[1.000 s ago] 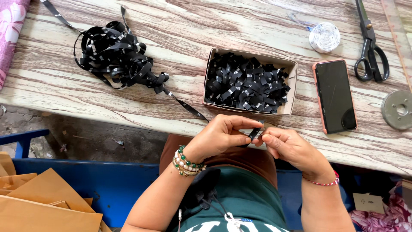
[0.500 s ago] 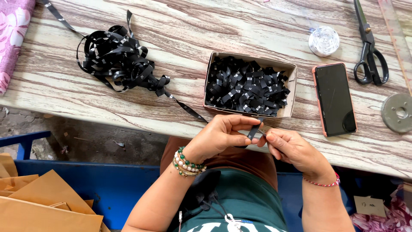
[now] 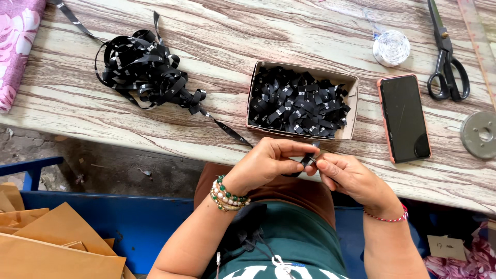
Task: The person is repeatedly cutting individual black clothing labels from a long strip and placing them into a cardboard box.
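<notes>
My left hand [image 3: 266,161] and my right hand [image 3: 345,175] meet just below the table's near edge, both pinching a small black label piece [image 3: 308,161] at the end of a black ribbon. That ribbon runs up and left across the table to a tangled black ribbon pile [image 3: 144,72]. Just above my hands stands a shallow cardboard box [image 3: 352,108] full of cut black label pieces [image 3: 297,103]. My left wrist wears beaded bracelets, my right wrist a red thread.
A dark phone in a red case [image 3: 404,118] lies right of the box. Black scissors [image 3: 445,57], a white thread spool [image 3: 391,48] and a metal disc [image 3: 479,134] lie further right. Pink cloth [image 3: 18,46] covers the left end. Brown paper [image 3: 46,243] lies below left.
My hands have stayed together at the table edge, working the small black piece between the fingertips. The view has shifted slightly; the table's objects have not moved.
</notes>
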